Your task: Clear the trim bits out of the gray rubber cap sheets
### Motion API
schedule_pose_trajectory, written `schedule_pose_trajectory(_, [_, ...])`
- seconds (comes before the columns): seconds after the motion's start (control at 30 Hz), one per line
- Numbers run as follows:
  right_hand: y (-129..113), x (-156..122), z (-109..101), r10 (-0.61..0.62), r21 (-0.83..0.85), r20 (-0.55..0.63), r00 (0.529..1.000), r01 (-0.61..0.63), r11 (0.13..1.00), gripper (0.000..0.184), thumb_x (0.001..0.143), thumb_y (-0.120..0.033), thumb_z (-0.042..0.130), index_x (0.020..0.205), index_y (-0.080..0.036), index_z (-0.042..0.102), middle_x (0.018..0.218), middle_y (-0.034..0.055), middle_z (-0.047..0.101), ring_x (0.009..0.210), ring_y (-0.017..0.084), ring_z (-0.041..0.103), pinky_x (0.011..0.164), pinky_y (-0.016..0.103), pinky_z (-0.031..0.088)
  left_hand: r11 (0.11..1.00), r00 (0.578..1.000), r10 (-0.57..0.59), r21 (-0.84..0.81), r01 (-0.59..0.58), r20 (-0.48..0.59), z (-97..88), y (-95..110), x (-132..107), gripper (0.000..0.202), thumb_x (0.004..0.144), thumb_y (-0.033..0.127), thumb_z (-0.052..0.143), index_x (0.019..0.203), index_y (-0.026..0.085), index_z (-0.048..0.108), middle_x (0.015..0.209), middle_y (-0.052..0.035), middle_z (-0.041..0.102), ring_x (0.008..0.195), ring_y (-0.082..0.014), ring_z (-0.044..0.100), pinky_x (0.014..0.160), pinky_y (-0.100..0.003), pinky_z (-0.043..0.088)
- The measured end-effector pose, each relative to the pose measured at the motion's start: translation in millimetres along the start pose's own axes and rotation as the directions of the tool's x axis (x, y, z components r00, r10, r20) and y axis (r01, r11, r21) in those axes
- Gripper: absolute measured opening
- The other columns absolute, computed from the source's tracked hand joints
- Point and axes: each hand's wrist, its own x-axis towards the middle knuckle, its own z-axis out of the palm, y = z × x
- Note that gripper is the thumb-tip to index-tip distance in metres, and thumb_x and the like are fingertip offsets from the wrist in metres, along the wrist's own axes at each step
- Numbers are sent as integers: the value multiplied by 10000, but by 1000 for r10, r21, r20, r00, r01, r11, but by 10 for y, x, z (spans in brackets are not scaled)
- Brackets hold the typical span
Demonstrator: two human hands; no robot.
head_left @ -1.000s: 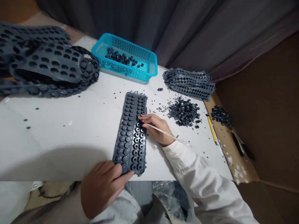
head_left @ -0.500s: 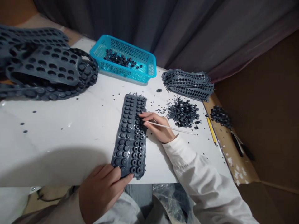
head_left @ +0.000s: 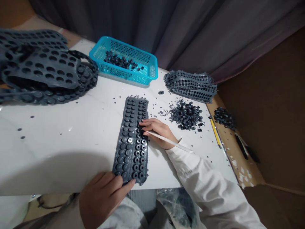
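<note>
A dark grey moulded rubber sheet (head_left: 133, 111) lies lengthwise before me on the white table, covered with rows of round, raised pieces. My left hand (head_left: 105, 194) is closed at its near end, fingers curled and one digit along the bottom edge. In my right hand (head_left: 160, 133) is a thin, pale stick-like tool (head_left: 166, 140), slanting back over the wrist. The fingertips of that hand touch the round pieces in the right-hand rows near mid-sheet. Those fingers hide the tool's front end. One piece in the left rows shines brightly.
A blue basket (head_left: 124, 75) holding small black parts stands at the back. A heap of black parts (head_left: 188, 116) lies to the right, before a stack of perforated sheets (head_left: 190, 86). More grey perforated sheets (head_left: 45, 70) are piled left. A yellow pencil-like tool (head_left: 215, 132) lies by the right edge.
My right hand has moved slightly nearer to me along the sheet, and the tool has turned, now showing broader. My left hand keeps its hold at the near end.
</note>
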Motion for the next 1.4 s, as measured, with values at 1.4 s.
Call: schedule_pose_trajectory(1.4, [167,173,-27,72,-238,-77,994,-89,967,218,929,-262,429,958,-182,630,1155,109,647,992,182,639,868,365,531,997,996,58,-49,-55,63,-68,-106,170,444,990,269,209,921,271,648,584,35,518,584,-131,460,610,-288,343])
